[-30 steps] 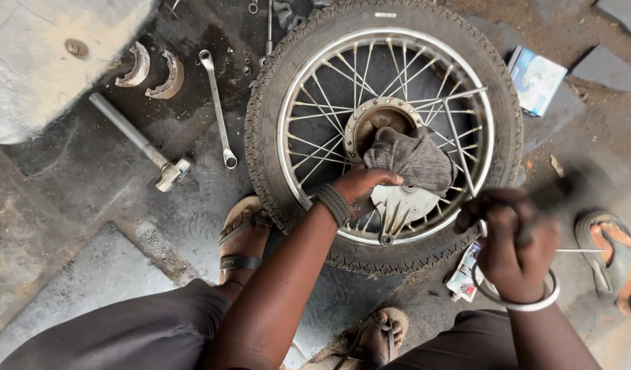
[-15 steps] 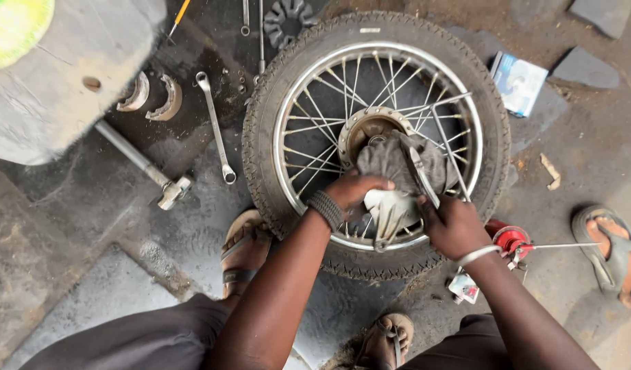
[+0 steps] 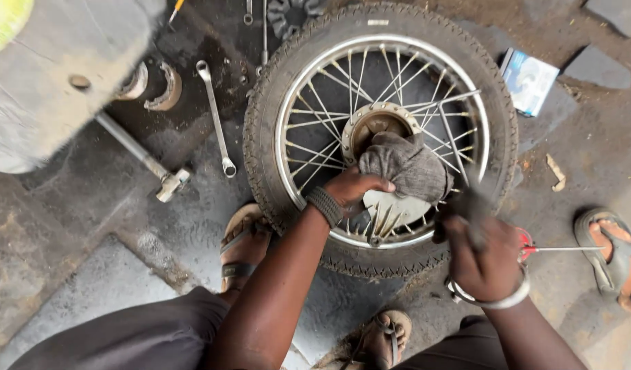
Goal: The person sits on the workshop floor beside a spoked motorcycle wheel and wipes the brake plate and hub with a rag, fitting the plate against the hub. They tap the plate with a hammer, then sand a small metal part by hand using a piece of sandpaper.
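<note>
A spoked motorcycle wheel lies flat on the ground, its tyre (image 3: 260, 137) around a silver rim. A crumpled grey rag (image 3: 406, 168) covers part of the rusty hub (image 3: 372, 122). My left hand (image 3: 353, 192) grips the near edge of the rag and presses it onto the hub. My right hand (image 3: 483, 264) hovers over the rim's lower right, closed around a dark tool (image 3: 466, 205) that is too blurred to identify. A metal bangle circles that wrist.
A long spanner (image 3: 216, 120), a steel rod with a square end (image 3: 140, 154) and two metal rings (image 3: 158, 85) lie left of the wheel. A blue-white box (image 3: 529, 81) sits at right. A red-handled tool (image 3: 528, 245) and another person's sandalled foot (image 3: 610, 253) lie beside my right hand.
My right hand swung from beside the wheel onto the hub, then drew back toward the lower right rim. My left hand has stayed on the rag.
</note>
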